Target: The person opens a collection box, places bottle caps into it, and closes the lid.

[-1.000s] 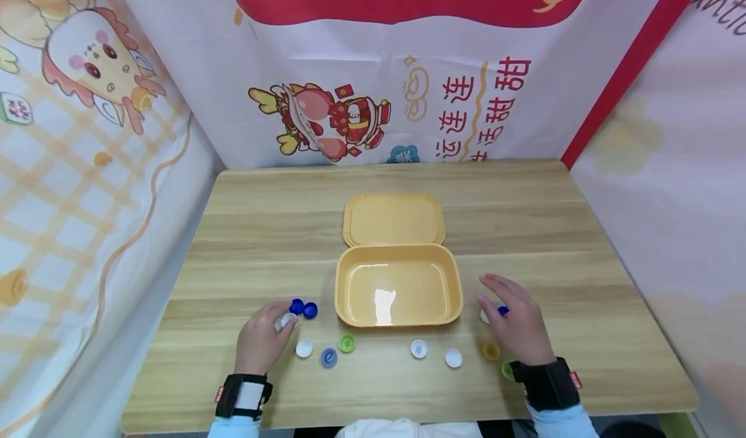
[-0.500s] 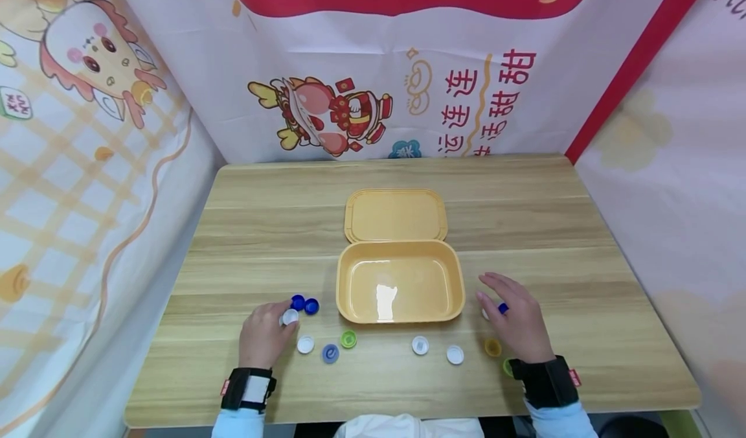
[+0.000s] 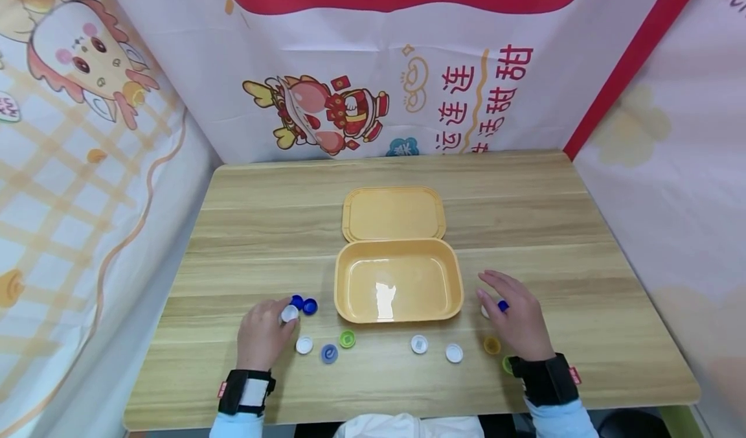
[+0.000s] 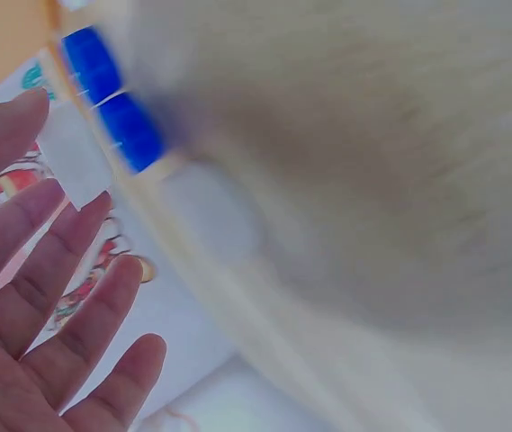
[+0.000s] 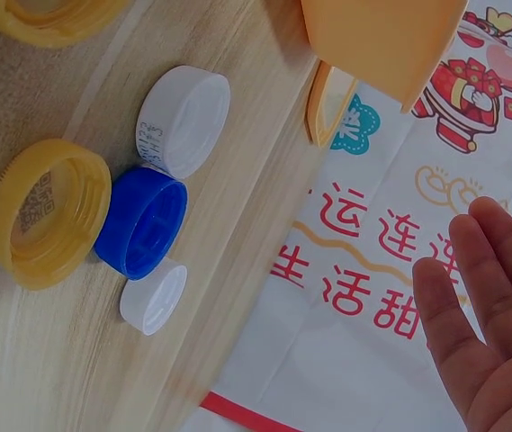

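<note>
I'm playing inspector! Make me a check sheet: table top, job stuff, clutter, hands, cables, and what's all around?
Surface: wood-grain table, no spills seen.
Job's things: yellow box, open; its lid lies just beyond; loose bottle caps lie left, right and on the near side.
Clutter: nothing seen.
Hands: left hand pinches a white bottle cap; right hand is open, over other caps.
Cables: nothing seen.
Surroundings: printed cloth behind and on both sides.

Pinch on! My left hand (image 3: 260,335) sets its thumb against the first fingers, ring and little fingers stretched loosely; my right hand (image 3: 521,324) shows me its back, fingers long and relaxed. Left arm (image 3: 237,423) and right arm (image 3: 562,422) reach forward, well apart.
</note>
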Demonstrator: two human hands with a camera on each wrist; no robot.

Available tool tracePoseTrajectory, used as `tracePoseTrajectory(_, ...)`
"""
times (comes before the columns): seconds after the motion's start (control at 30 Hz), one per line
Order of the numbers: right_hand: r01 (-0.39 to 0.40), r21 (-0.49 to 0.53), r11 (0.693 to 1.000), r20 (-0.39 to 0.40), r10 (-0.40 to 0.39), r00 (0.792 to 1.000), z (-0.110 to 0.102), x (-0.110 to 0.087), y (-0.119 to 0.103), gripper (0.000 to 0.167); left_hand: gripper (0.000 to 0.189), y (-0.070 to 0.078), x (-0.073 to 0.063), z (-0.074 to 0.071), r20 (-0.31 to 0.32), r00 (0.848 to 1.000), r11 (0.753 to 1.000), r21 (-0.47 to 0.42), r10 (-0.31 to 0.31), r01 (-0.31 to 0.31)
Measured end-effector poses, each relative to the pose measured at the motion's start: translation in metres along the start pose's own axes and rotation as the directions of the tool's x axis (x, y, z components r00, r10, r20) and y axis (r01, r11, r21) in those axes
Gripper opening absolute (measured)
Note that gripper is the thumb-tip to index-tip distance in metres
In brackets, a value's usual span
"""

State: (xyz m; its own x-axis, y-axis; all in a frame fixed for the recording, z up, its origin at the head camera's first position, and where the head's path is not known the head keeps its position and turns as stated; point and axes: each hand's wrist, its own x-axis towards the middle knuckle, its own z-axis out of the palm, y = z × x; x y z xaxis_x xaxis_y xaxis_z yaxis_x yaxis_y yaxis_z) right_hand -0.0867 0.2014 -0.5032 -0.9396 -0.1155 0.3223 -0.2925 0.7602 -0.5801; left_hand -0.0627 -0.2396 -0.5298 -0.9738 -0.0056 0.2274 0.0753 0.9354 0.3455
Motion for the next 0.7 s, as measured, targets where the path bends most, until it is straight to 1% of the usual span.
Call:
tracePoseTrajectory(0.1,0.003,0.002,1.000,-0.007,-0.003,1.000,0.000,0.001,0.000,0.035,0.042,0.009,0.007,-0.013,-0.023,0.999,1.000,-0.004,0.029,-0.029)
tracePoseTrajectory(0.2,0.005,0.001,1.000,-0.016,-0.005,1.000,-0.001,0.000,0.000,0.035,0.041,0.023,0.019,-0.025,-0.039,0.997,0.998,0.000,0.070,-0.070)
tracePoseTrajectory(0.3,0.000,-0.004,1.000,-0.032,0.000,0.999,-0.005,-0.002,0.002,0.035,0.038,0.043,0.037,-0.035,-0.047,0.990,0.991,-0.021,0.134,-0.136)
tracePoseTrajectory(0.4,-0.017,-0.015,1.000,-0.036,0.017,0.999,-0.008,-0.005,0.004,0.035,0.035,0.062,0.055,-0.039,-0.049,0.976,0.974,-0.066,0.214,-0.217)
tracePoseTrajectory(0.5,-0.037,-0.023,0.999,-0.035,0.036,0.999,-0.011,-0.007,0.005,0.035,0.034,0.083,0.073,-0.039,-0.045,0.951,0.946,-0.102,0.305,-0.308)
tracePoseTrajectory(0.6,-0.049,-0.022,0.999,-0.029,0.049,0.998,-0.013,-0.009,0.007,0.035,0.033,0.104,0.089,-0.034,-0.045,0.914,0.906,-0.127,0.402,-0.405)
tracePoseTrajectory(0.7,-0.051,-0.020,0.999,-0.030,0.050,0.998,-0.014,-0.012,0.009,0.035,0.030,0.125,0.104,-0.026,-0.033,0.875,0.864,-0.148,0.482,-0.481)
